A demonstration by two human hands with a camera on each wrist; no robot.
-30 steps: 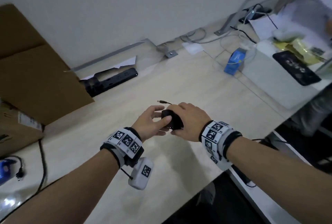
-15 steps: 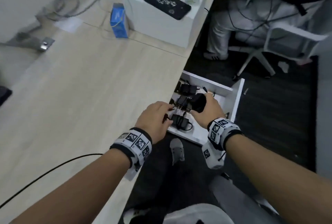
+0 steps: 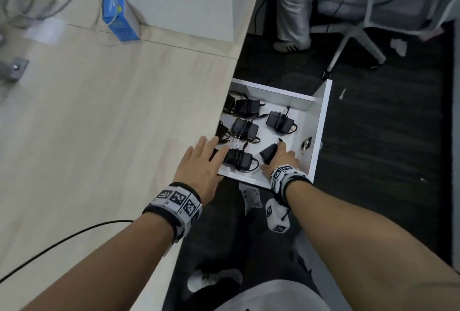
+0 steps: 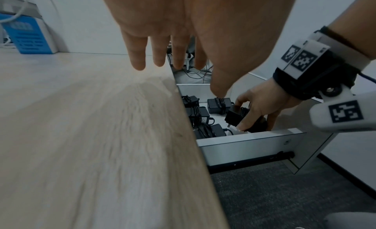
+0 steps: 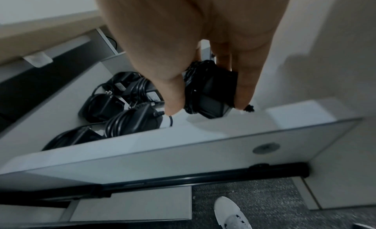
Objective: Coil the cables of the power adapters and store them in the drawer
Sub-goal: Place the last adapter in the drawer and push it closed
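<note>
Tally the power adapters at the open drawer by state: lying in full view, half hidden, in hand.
adapters lying in full view: 4
adapters partly hidden under the desk edge: 2
held adapter, gripped by the right hand over the drawer: 1
Total: 7

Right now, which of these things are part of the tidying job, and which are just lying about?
Part of the job:
- adapter with coiled cable, held in the right hand
- coiled adapters already stored
- open drawer
- left hand, fingers straight, over the desk edge

Just lying about:
- blue box
- white box
- black cable on the desk
- office chair
</note>
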